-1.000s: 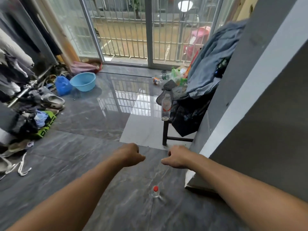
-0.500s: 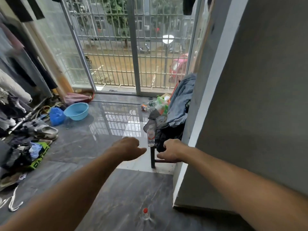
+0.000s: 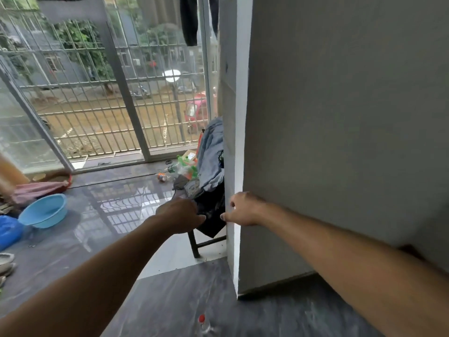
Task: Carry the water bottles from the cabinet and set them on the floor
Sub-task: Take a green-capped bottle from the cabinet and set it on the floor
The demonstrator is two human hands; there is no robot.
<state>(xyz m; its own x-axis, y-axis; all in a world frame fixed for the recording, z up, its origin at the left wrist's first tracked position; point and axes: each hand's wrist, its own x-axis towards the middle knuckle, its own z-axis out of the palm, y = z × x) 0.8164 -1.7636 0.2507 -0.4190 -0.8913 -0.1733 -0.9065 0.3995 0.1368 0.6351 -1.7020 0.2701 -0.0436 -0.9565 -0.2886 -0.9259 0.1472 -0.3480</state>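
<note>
**Grey stone floor, one bottle down, both hands out front**

Grey marbled floor fills the lower view, and right at the bottom edge stands a clear water bottle with a red cap, upright on the tiles, well below both arms. Both arms reach forward. The left hand hangs in front of a dark chair heaped with clothes, fingers loosely curled, nothing visible in its grip; whether it touches the cloth, I cannot tell. The right hand sits at the white edge of the cabinet, the big grey panel filling the right side, with the thumb and fingers slightly parted and empty against that corner. The two hands are near each other but apart.

Beyond the chair, a cluster of green and clear bottles lies on the floor by the sliding glass door with its barred grille. Off to the left, a light blue basin rests on the tiles, a blue bag just beside it.
</note>
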